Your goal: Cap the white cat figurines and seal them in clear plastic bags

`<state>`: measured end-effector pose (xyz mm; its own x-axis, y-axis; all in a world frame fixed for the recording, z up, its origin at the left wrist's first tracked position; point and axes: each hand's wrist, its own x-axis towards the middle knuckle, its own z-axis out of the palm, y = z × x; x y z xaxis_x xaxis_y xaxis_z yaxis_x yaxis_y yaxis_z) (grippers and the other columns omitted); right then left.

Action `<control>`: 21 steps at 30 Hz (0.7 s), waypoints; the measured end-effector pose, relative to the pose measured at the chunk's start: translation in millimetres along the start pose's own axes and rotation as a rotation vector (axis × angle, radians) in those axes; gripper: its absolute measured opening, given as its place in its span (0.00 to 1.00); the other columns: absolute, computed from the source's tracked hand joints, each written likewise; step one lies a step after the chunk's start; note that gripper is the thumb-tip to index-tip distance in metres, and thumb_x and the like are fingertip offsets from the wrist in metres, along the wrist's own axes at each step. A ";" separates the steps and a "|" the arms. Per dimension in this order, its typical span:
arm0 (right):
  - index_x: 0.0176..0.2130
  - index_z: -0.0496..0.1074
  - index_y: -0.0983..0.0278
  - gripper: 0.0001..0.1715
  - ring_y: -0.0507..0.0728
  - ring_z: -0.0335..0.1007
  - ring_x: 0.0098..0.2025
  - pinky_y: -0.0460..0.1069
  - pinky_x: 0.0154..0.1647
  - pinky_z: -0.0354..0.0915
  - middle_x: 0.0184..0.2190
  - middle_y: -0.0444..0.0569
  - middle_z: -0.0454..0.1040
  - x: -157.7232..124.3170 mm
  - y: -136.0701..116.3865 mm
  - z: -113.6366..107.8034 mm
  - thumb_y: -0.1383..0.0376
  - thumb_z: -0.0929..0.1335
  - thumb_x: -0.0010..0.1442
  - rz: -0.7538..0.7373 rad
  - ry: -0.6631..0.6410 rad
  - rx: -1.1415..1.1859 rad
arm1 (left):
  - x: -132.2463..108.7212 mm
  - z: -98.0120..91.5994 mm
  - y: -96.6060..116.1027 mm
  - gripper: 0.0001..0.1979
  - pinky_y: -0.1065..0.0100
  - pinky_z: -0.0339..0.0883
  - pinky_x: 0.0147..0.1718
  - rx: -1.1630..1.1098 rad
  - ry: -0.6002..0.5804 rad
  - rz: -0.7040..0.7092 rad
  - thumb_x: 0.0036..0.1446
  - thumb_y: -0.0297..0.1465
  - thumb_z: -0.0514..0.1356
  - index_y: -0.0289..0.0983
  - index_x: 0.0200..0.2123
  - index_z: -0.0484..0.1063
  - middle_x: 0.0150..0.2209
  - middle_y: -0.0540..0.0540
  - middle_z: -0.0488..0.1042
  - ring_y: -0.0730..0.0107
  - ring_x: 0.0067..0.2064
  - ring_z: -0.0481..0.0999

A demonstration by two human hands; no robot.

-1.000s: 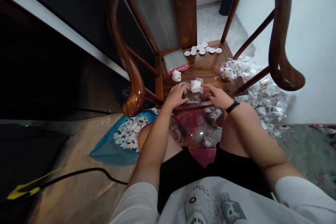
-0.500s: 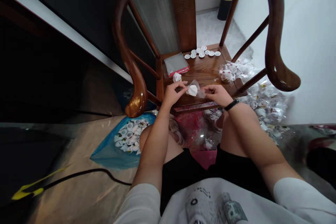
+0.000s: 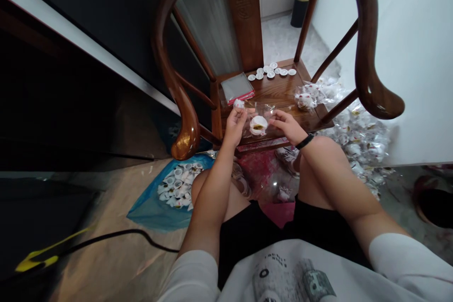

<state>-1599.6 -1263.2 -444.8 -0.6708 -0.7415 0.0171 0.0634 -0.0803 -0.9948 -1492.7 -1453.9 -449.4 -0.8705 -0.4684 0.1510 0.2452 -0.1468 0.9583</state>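
Note:
My left hand [image 3: 235, 127] is raised at the near edge of the wooden chair seat [image 3: 279, 94], its fingertips reaching a small white ceramic cat figurine [image 3: 239, 103]. I cannot tell whether the fingers grip it. My right hand [image 3: 287, 127] rests against the right side of a clear plastic bag [image 3: 264, 112]. Inside that bag lies a white piece [image 3: 258, 125] with a gold-brown mark on its upturned face.
Several white discs [image 3: 271, 71] and a clear packet with a red strip [image 3: 237, 87] lie on the seat. Bagged white pieces [image 3: 357, 139] are heaped on the floor to the right. White cups [image 3: 177, 186] sit on a blue plastic sheet [image 3: 152, 212]. Curved chair arms rise on both sides.
My left hand has moved up from the bag's edge to the figurine. The bag now lies spread wider, and the white piece inside shows its marked face.

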 end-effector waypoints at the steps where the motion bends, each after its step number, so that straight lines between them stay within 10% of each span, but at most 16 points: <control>1: 0.48 0.78 0.63 0.23 0.52 0.64 0.31 0.47 0.31 0.60 0.33 0.44 0.76 -1.2 -2.9 0.2 0.54 0.73 0.56 -0.004 -0.013 0.030 | -1.2 2.0 1.0 0.29 0.59 0.82 0.46 -0.015 0.020 -0.016 0.56 0.57 0.71 0.42 0.39 0.63 0.53 0.44 0.82 0.58 0.50 0.86; 21: 0.37 0.82 0.63 0.20 0.57 0.74 0.36 0.51 0.38 0.71 0.32 0.47 0.80 3.9 1.1 -0.9 0.50 0.77 0.55 -0.203 0.605 -0.006 | -1.5 11.5 -8.2 0.22 0.62 0.79 0.49 0.073 0.214 0.017 0.61 0.52 0.68 0.40 0.35 0.70 0.41 0.47 0.82 0.65 0.45 0.84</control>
<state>-1602.7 -1265.6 -445.9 -0.9678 -0.2042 0.1471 -0.1119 -0.1746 -0.9783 -1498.2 -1442.0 -454.7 -0.7541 -0.6457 0.1199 0.2209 -0.0775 0.9722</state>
